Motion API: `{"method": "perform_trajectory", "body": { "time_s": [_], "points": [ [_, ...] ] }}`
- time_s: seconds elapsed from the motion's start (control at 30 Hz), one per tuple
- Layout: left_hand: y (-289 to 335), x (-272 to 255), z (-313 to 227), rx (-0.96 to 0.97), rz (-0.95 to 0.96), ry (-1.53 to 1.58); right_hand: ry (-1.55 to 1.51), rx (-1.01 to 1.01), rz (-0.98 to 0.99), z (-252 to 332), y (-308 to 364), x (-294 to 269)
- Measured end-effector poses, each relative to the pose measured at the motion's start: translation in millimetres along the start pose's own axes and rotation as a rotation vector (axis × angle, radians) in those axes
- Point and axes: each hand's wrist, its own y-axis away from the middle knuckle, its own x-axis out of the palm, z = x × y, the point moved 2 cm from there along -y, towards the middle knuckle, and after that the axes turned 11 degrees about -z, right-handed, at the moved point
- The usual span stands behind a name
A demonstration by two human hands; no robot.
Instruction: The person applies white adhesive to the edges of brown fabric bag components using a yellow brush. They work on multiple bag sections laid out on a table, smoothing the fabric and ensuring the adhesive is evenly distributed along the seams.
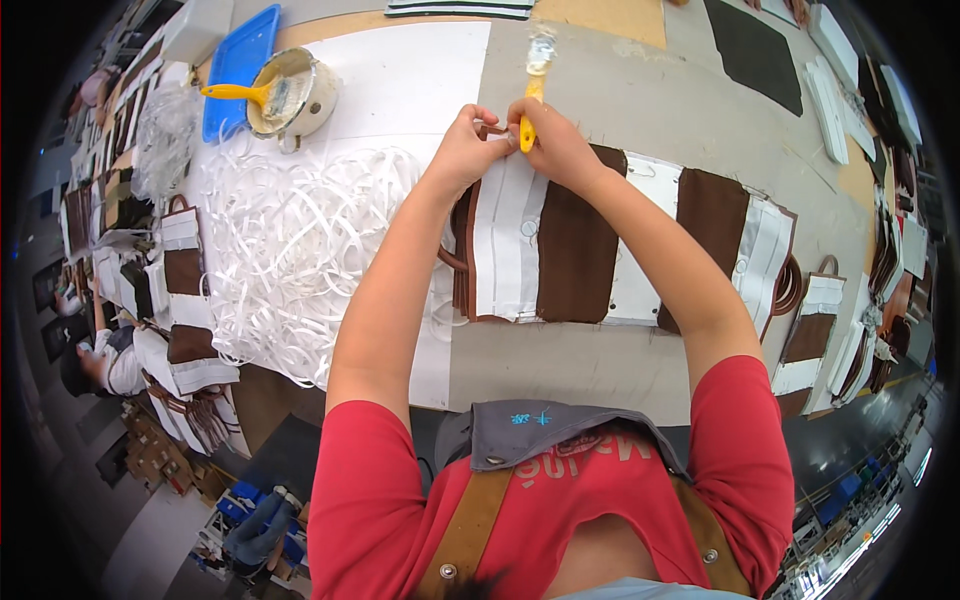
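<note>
In front of me lies a stack of flat brown and white bag panels (580, 240) with brown loop handles at both ends. At its far left edge, my left hand (465, 152) pinches the upper edge of the top panel between thumb and fingers. Close beside it, my right hand (558, 147) is closed around a yellow-handled brush (534, 90), its bristles pointing away from me and coated in white paste. The right fingertips also meet the panel's edge; the exact grip there is partly hidden.
Left of the stack spreads a heap of white strips (300, 250). Beyond it, a paste pot (318, 105) holding another yellow brush (235, 92) stands by a blue tray (240, 55). A black sheet (755, 55) lies far right. Another person (120, 365) is at the left.
</note>
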Motion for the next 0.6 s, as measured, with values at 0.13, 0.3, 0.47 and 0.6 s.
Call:
{"method": "perform_trajectory", "body": {
  "time_s": [0.13, 0.3, 0.47, 0.6],
  "points": [
    [1, -2, -1, 0.089, -0.012, -0.127, -0.173, 0.373, -0.010, -3, -6, 6],
    [-2, -5, 6, 0.060, 0.044, 0.025, -0.074, 0.311, -0.117, -3, -7, -7],
    [-1, -7, 7, 0.038, -0.032, -0.146, 0.458, 0.140, 0.143, 36, -18, -79],
    [-4, -6, 9, -0.036, -0.057, -0.146, 0.197, 0.222, -0.008, 48, -9, -105]
  ]
}}
